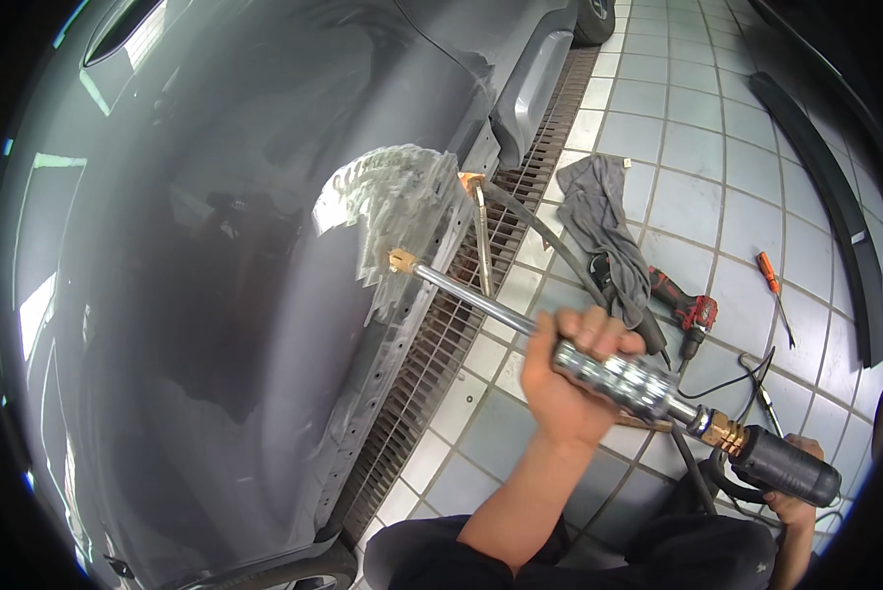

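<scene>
Across the view I hold a slide hammer (481, 307) by its weight and its rear handle. My left hand (569, 393) is closed around the ribbed metal weight. At the other end, my right hand (793, 509) grips the black handle (791, 464), partly hidden behind it. The brass-coloured tip (400, 261) is at the sanded bare-metal patch (392, 187) on the grey car's side panel (215, 216); whether it touches cannot be told. Above the tip, a copper-coloured clamp piece (472, 182) sits at the sill edge, with a metal bar (484, 246) and thick cable (549, 236) beside it.
A floor grate (402, 423) runs along the car. On the tiles lie a grey cloth (599, 187), a red and black cordless drill (692, 310), an orange-handled screwdriver (769, 275) and several cables. Further right is a long black trim strip (835, 197). A car wheel (308, 578) shows below.
</scene>
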The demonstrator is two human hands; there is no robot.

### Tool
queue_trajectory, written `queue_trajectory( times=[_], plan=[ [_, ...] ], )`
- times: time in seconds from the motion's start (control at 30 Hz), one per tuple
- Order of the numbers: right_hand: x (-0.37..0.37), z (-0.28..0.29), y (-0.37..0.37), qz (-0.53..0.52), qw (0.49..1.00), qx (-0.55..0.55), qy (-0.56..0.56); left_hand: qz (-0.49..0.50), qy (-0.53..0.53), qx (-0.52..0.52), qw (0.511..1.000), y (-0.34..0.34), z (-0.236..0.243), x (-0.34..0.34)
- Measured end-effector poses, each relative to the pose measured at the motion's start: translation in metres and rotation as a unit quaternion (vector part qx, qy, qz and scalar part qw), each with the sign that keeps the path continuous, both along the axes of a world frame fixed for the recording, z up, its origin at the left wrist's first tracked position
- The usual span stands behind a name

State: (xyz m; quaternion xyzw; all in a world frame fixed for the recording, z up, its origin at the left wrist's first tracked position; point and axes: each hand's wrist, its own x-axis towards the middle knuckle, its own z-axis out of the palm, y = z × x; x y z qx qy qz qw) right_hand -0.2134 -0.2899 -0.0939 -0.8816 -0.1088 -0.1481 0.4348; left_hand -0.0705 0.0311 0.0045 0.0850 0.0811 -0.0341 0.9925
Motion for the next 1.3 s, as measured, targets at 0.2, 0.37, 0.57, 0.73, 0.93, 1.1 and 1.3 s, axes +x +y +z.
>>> queue_trajectory(
  times=[0.2, 0.37, 0.57, 0.73, 0.93, 1.1, 1.3],
  plan=[
    [0.002, 0.003, -0.003, 0.012, 0.996, 0.080, 0.027, -0.017, -0.006, -0.013, 1.000, -0.035, -0.015, -0.011],
    [0.018, 0.003, 0.016, 0.072, 0.847, 0.453, 0.270, 0.020, 0.022, 0.096, 0.995, -0.025, -0.011, -0.017],
    [0.020, -0.005, 0.000, 0.037, 0.854, 0.424, 0.299, -0.023, -0.006, 0.022, 0.999, -0.021, -0.013, -0.007],
    [-0.009, -0.004, -0.015, -0.049, 0.973, 0.191, 0.115, -0.065, -0.031, -0.017, 0.997, -0.025, -0.009, -0.015],
    [-0.009, 0.009, -0.007, -0.082, 0.993, 0.081, 0.002, -0.056, -0.053, -0.007, 0.997, -0.023, -0.004, -0.013],
    [-0.009, 0.022, -0.010, -0.065, 0.997, -0.031, 0.000, -0.043, -0.019, -0.011, 0.999, -0.016, 0.007, -0.014],
    [-0.003, 0.029, -0.009, -0.039, 0.999, -0.013, 0.028, -0.001, -0.029, -0.020, 0.999, -0.011, -0.003, -0.003]
  ],
)
